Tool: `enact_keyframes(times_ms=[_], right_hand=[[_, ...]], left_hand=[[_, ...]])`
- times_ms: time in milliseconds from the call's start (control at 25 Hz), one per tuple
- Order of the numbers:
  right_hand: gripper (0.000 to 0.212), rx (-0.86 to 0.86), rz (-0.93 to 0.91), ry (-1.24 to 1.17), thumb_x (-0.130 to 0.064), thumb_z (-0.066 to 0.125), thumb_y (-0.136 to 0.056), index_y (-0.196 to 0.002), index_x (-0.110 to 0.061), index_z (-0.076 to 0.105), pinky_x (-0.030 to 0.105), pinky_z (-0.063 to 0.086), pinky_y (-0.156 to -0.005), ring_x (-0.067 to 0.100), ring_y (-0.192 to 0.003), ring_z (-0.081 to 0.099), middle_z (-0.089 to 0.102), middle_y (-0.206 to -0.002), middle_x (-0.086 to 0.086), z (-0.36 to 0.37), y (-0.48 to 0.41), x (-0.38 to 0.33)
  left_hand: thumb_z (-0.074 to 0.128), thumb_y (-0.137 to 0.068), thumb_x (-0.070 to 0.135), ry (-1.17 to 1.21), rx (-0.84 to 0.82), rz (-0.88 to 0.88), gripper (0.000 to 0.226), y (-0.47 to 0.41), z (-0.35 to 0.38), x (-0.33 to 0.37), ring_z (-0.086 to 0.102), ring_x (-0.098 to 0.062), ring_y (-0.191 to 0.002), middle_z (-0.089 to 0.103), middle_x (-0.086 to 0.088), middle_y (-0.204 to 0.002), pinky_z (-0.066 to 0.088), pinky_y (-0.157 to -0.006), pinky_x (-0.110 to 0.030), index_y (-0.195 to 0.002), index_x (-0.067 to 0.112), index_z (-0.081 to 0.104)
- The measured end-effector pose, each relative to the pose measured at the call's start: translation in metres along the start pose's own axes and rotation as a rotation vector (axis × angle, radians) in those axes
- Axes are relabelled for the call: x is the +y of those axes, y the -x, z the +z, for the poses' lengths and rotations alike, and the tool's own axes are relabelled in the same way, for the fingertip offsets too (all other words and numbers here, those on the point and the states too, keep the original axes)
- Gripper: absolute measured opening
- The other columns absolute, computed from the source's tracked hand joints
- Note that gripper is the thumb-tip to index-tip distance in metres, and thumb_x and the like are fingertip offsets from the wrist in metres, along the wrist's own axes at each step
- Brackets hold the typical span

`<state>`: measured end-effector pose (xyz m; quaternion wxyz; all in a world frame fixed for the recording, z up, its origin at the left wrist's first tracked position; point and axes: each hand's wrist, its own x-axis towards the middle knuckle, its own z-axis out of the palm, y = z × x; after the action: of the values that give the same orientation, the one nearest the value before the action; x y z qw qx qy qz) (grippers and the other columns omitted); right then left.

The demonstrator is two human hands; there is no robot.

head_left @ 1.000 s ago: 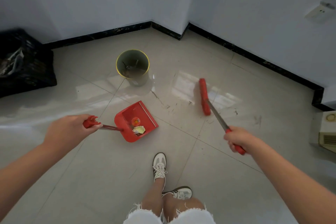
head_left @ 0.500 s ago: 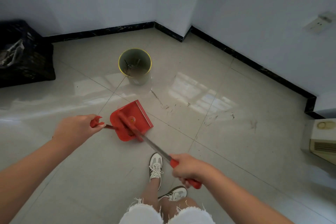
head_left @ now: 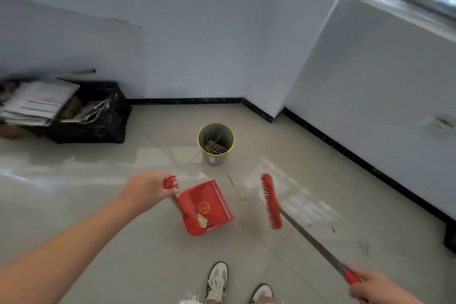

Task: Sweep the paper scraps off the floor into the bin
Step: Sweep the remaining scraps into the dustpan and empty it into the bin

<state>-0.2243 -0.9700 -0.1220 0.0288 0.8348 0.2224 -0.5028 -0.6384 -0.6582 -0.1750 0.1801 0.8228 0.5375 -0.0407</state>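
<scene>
Head view: left hand [head_left: 145, 189] grips the dustpan [head_left: 205, 207] handle; right hand [head_left: 375, 287] grips the broom [head_left: 271, 201] handle at 4 o'clock. Scraps [head_left: 203, 217] lie in the pan. Bin [head_left: 216, 143] stands at 12 o'clock from the pan, near, nothing between them. Left hand is nearer. Broom head long axis runs roughly 12–6, just beside the pan. Black crate [head_left: 98, 112] at 10 o'clock, well apart.
</scene>
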Motion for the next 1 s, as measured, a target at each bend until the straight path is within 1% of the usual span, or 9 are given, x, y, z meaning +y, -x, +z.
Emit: enact_keyframes(times_ms=[80,200,280,400,560,640,760,880,1000], right_hand=[[0.027,0.005,0.022,0.066,0.001,0.061,-0.07,-0.097,0.002,0.066,0.017,0.037,-0.04,0.01,-0.035,0.049,0.049,-0.041,0.0,-0.002,-0.015,0.009],[0.008,-0.056,0.047,0.065,0.005,0.051,-0.078,-0.08,-0.001,0.056,0.014,0.031,-0.028,0.012,-0.03,0.044,0.047,-0.034,-0.001,0.003,-0.03,0.015],[0.012,-0.057,0.104,-0.028,0.009,0.047,-0.081,-0.075,0.001,0.054,0.012,0.031,-0.029,0.014,-0.024,0.039,0.043,-0.03,0.004,-0.002,-0.035,0.022],[0.01,-0.091,0.15,-0.124,0.012,0.052,-0.078,-0.072,0.005,0.055,0.015,0.032,-0.034,0.015,-0.024,0.038,0.045,-0.035,0.008,-0.021,-0.036,0.031],[0.012,-0.13,0.192,-0.295,0.011,0.053,-0.084,-0.077,0.001,0.05,0.012,0.032,-0.029,0.013,-0.023,0.037,0.043,-0.042,0.009,-0.045,-0.035,0.022],[0.018,-0.163,0.192,-0.339,0.009,0.053,-0.086,-0.076,-0.006,0.048,0.011,0.031,-0.029,0.012,-0.024,0.036,0.043,-0.043,0.008,-0.049,-0.034,0.015],[0.008,-0.198,0.213,-0.338,0.007,0.056,-0.085,-0.082,0.001,0.051,0.012,0.03,-0.029,0.013,-0.024,0.037,0.043,-0.043,0.009,-0.045,-0.038,0.007],[0.013,-0.198,0.218,-0.314,0.006,0.056,-0.085,-0.097,0.005,0.059,0.012,0.03,-0.031,0.012,-0.026,0.036,0.043,-0.044,0.009,-0.041,-0.04,0.0],[0.016,-0.178,0.201,-0.321,0.006,0.059,-0.082,-0.098,0.001,0.06,0.011,0.03,-0.031,0.011,-0.028,0.036,0.042,-0.045,0.008,-0.04,-0.035,-0.01]], left_hand=[[0.065,-0.073,0.061,0.079,0.07,0.004,0.039,0.012,-0.039,0.01,0.065,-0.017,-0.083,0.07,0.006,-0.081,0.049,-0.069,-0.031,-0.082,0.024,0.067],[0.07,-0.066,0.065,0.2,0.186,-0.11,0.036,0.021,-0.096,0.021,0.062,-0.015,-0.073,0.064,0.009,-0.067,0.045,-0.066,-0.03,-0.069,0.029,0.065],[0.071,-0.062,0.067,0.326,0.263,-0.165,0.044,0.029,-0.117,0.024,0.057,-0.017,-0.063,0.062,0.002,-0.061,0.045,-0.063,-0.033,-0.066,0.023,0.068],[0.077,-0.066,0.055,0.566,0.377,-0.298,0.043,0.049,-0.123,0.023,0.046,-0.024,-0.048,0.053,-0.01,-0.051,0.041,-0.053,-0.032,-0.062,0.013,0.069],[0.081,-0.066,0.043,1.104,0.434,-0.671,0.045,0.074,-0.085,0.012,0.027,-0.016,-0.031,0.036,-0.005,-0.044,0.026,-0.036,-0.018,-0.072,0.001,0.069],[0.082,-0.067,0.039,1.337,0.427,-0.822,0.04,0.079,-0.058,0.011,0.024,-0.011,-0.031,0.038,-0.001,-0.046,0.023,-0.033,-0.015,-0.072,0.003,0.065],[0.083,-0.068,0.032,1.581,0.466,-1.024,0.037,0.073,-0.026,0.022,0.025,-0.007,-0.031,0.043,0.0,-0.054,0.025,-0.031,-0.014,-0.067,0.01,0.054],[0.08,-0.073,0.026,1.79,0.475,-1.149,0.036,0.064,0.001,0.033,0.025,-0.006,-0.028,0.039,-0.001,-0.057,0.025,-0.031,-0.012,-0.064,0.013,0.047],[0.072,-0.082,0.026,1.969,0.437,-1.2,0.034,0.062,0.032,0.034,0.024,-0.004,-0.023,0.038,0.002,-0.059,0.025,-0.03,-0.009,-0.066,0.016,0.043]])
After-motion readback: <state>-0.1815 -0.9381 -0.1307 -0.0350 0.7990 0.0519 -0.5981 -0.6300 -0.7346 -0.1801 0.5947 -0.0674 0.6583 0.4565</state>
